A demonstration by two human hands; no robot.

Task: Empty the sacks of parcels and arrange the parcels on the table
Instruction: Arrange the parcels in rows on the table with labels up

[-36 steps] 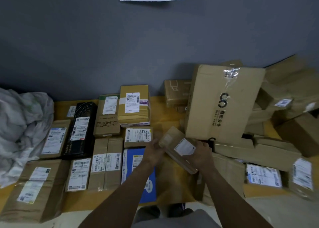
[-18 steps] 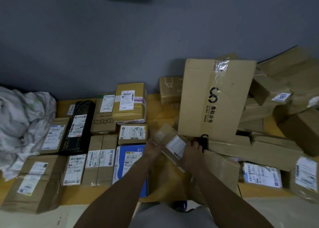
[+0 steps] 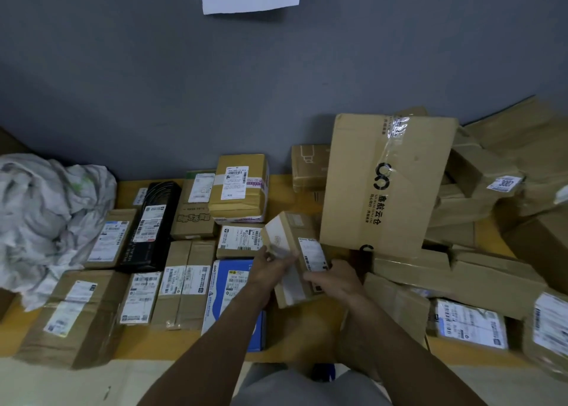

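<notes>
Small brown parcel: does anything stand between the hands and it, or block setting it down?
Nothing visible does. The left hand and right hand both grip the small brown parcel. Below it lies a shadowed gap right of the blue parcel; the large upright box stands close behind.

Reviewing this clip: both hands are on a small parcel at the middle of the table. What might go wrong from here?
1. The large printed carton stands tilted close behind the small parcel that the left hand and right hand grip; a bump might tip it onto the laid-out parcels.
2. The loose heap of cartons at the right may also slide.
</notes>
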